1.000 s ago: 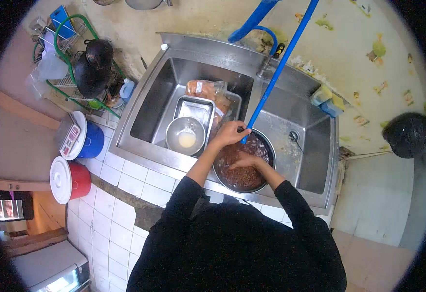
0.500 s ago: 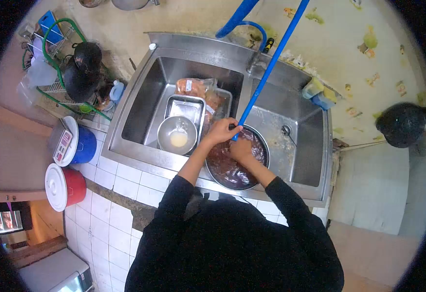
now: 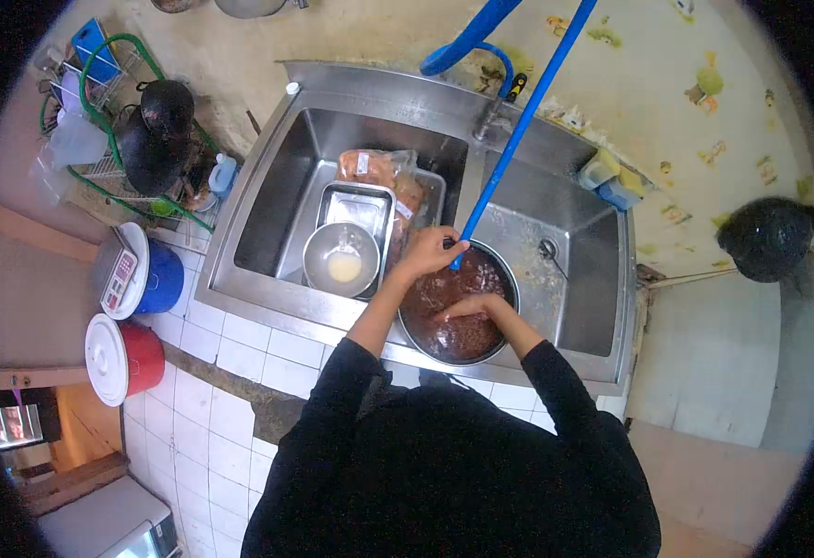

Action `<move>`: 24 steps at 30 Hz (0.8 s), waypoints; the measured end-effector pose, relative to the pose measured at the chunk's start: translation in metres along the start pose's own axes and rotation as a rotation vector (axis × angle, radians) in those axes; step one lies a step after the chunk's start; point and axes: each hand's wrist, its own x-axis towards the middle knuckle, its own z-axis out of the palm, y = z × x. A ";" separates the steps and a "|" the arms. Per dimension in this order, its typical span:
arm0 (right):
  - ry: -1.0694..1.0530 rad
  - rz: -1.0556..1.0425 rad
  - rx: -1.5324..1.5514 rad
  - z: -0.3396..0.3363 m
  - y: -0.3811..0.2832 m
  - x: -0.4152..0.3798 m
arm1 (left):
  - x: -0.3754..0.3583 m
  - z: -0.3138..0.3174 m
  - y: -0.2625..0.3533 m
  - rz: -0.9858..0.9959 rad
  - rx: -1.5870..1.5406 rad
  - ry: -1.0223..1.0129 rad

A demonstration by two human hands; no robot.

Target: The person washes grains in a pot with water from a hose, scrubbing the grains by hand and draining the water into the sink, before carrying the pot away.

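The round pot (image 3: 517,290), with no long axis of its own, sits at the sink's (image 3: 258,296) front, its reddish-brown contents (image 3: 467,344) now more exposed as the right hand (image 3: 477,305) has moved away from the hose mouth, fingers dipped and their grip unclear. Apart from it, the left hand (image 3: 425,253) pinches the blue hose (image 3: 520,139), which slants from upper right down into the pot.
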 end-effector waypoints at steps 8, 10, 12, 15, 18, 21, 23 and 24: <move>0.391 -0.139 0.611 0.026 0.013 0.063 | -0.002 0.004 -0.003 0.054 -0.019 0.043; 0.651 -0.431 0.647 0.036 0.019 0.083 | -0.002 0.001 0.001 0.017 0.006 0.005; 1.017 -0.451 0.188 0.031 0.018 0.087 | 0.000 0.000 0.000 -0.016 0.031 -0.034; 0.980 -0.050 -0.298 0.014 0.003 0.049 | 0.002 0.006 -0.011 -0.063 -0.047 -0.067; 0.891 -0.020 -0.594 0.005 -0.002 0.019 | 0.004 0.009 -0.016 -0.011 -0.054 -0.066; 0.819 0.031 -0.610 0.006 0.014 0.012 | 0.001 0.004 -0.005 0.002 0.004 -0.046; 0.465 0.135 -0.521 -0.002 0.025 0.013 | -0.002 -0.003 0.007 -0.030 -0.007 -0.054; 0.468 0.132 -0.517 -0.002 0.029 0.010 | -0.001 0.000 0.002 -0.028 -0.002 -0.057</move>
